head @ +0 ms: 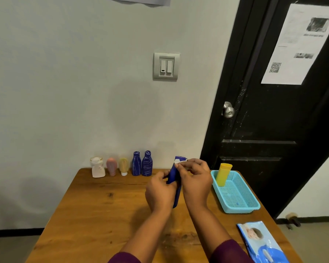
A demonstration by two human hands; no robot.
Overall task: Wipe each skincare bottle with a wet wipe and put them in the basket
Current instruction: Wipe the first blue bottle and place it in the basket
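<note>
My left hand [160, 192] grips a tall dark blue bottle [174, 175] around its lower body, above the middle of the wooden table [103, 205]. My right hand [195, 179] pinches a white wet wipe [180, 162] against the bottle's top. A turquoise mesh basket [237, 196] stands to the right with a yellow bottle [223, 174] leaning in its far end. Along the wall stand two blue bottles [142, 164], a yellow tube [123, 166], a pink tube [111, 166] and a white bottle [97, 167].
A blue pack of wet wipes [262, 243] lies at the table's front right corner. A black door [273, 111] with a metal knob [228, 110] is behind the basket. The grey wall runs behind the row of bottles.
</note>
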